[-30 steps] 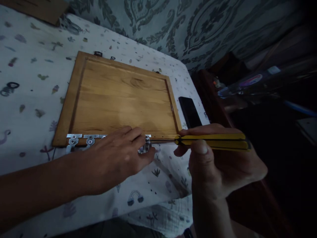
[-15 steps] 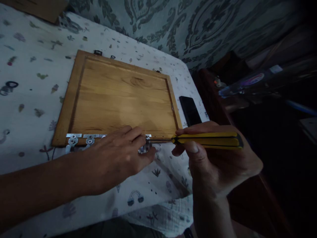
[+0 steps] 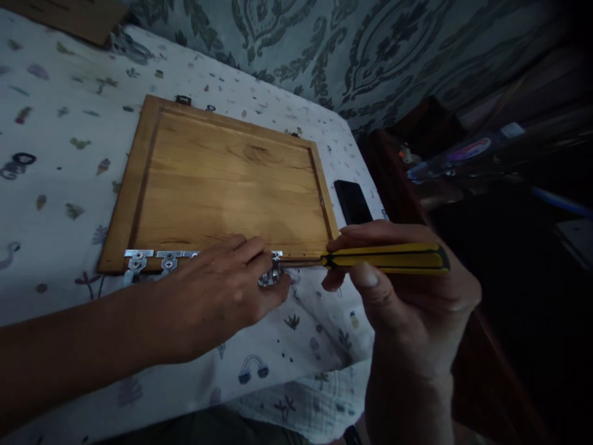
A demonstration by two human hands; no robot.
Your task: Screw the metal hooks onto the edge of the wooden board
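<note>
A framed wooden panel (image 3: 236,179) lies flat on the patterned cloth, with several silver metal hinge pieces (image 3: 169,262) along its near edge. My left hand (image 3: 231,284) rests over that edge, its thumb and fingers closed around a metal piece (image 3: 271,273) near the edge's right half. My right hand (image 3: 412,290) grips a yellow and black screwdriver (image 3: 384,258) by its handle. The thin shaft points left toward the metal piece at my left fingertips; whether its tip touches a screw is hidden.
A black phone (image 3: 353,202) lies right of the panel. At the top left stand a cardboard box (image 3: 69,18) and a grey metallic object (image 3: 132,48). Beyond the table's right side are a dark red wooden edge (image 3: 393,173) and a clear plastic item (image 3: 467,150).
My right hand has shifted slightly left and up, its wrist turned, with the screwdriver still in it. My left hand has stayed in place.
</note>
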